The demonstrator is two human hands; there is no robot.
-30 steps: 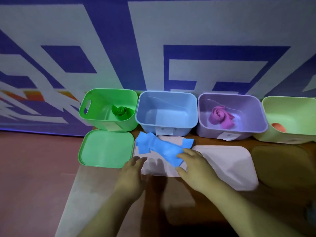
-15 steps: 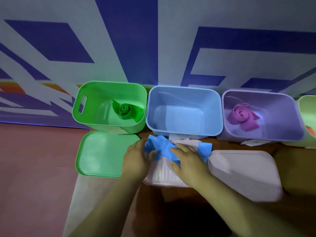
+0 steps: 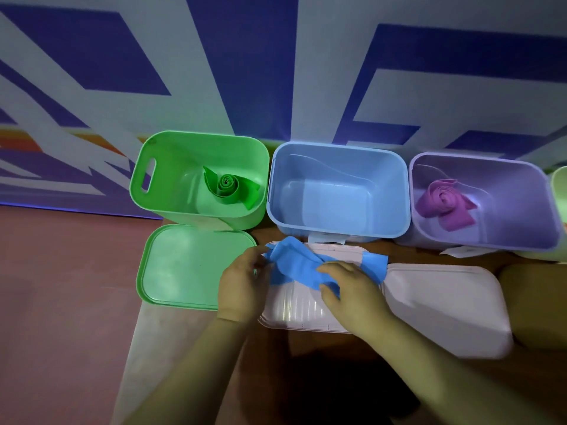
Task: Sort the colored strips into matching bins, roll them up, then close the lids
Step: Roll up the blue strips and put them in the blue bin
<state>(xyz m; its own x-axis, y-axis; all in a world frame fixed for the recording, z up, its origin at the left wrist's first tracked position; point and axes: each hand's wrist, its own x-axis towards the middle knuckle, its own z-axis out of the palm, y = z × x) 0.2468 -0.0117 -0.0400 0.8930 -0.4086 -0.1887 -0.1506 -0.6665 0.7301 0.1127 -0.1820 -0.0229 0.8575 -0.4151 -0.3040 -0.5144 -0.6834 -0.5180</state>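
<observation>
Working the crumpled blue strip (image 3: 302,266) just in front of the empty blue bin (image 3: 337,167), the left hand (image 3: 242,286) is pinching one end while the right hand (image 3: 352,289) is curling round its middle. Flattening it first and winding tightly from that end is looking wisest.

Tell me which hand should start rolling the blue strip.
Left, probably. The left hand pinches the strip at its end, where a roll would start; the right hand grips it nearer the middle and can steady it.
</observation>
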